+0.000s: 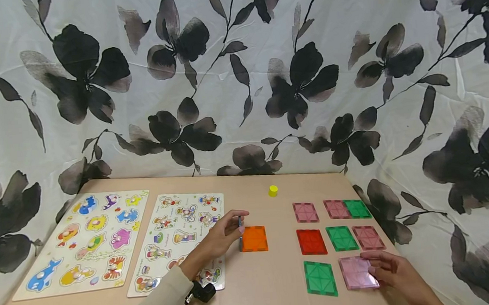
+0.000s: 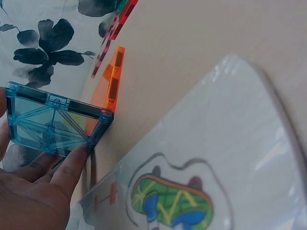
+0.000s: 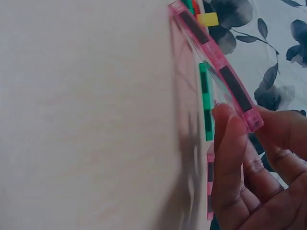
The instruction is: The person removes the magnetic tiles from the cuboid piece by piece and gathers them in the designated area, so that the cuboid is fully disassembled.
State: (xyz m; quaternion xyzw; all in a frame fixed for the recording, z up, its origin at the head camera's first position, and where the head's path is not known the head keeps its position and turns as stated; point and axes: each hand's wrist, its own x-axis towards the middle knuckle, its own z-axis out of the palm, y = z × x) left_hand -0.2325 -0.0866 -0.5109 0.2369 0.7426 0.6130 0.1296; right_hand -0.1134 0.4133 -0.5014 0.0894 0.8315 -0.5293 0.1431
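My left hand (image 1: 217, 241) pinches a clear blue magnetic tile (image 2: 53, 125), holding it on edge. Its lower edge meets the left side of an orange magnetic tile (image 1: 254, 239) that lies flat on the table. In the head view the blue tile shows only as a thin edge. At the right, my right hand (image 1: 394, 275) grips one side of a pink magnetic tile (image 1: 356, 273) between thumb and fingers. The right wrist view shows this pink tile tilted, with its held side raised off the table.
Green tiles (image 1: 320, 278), a red tile (image 1: 312, 242) and more pink tiles (image 1: 306, 213) lie in rows at the right. Behind them stands a small yellow cylinder (image 1: 273, 191). Two picture boards, one with animals (image 1: 121, 205) and one with figures (image 1: 173, 268), lie at the left.
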